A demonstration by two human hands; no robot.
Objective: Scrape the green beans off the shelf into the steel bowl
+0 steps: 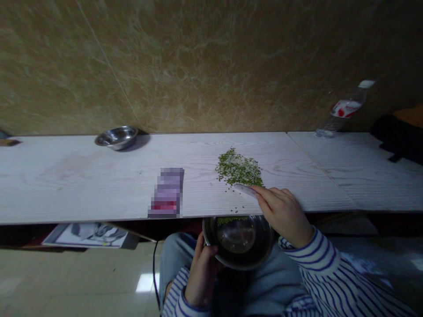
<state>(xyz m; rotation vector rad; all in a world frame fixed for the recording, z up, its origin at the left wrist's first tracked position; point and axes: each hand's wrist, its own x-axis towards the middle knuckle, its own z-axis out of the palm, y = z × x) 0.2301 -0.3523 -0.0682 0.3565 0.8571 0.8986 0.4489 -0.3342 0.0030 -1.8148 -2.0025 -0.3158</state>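
Small green beans (238, 169), which look like mung beans, lie spread in a patch on the white wood-grain table (191, 154). My right hand (280, 211) grips a thin, pale flat scraper (245, 189), its edge against the near side of the patch. A few stray beans lie between the scraper and the table's front edge. Just below that edge, my left hand (205, 270) holds a steel bowl (254, 264) by its left rim, thumb over the lip. Some green beans rest in the bowl's far side.
A second, smaller steel bowl (117, 138) stands at the back left by the wall. A blurred-out phone-like object (167, 191) lies left of the beans. At the back right are a clear plastic bottle (343, 109) and a dark cloth item (399, 136). An open drawer (89, 235) shows below left.
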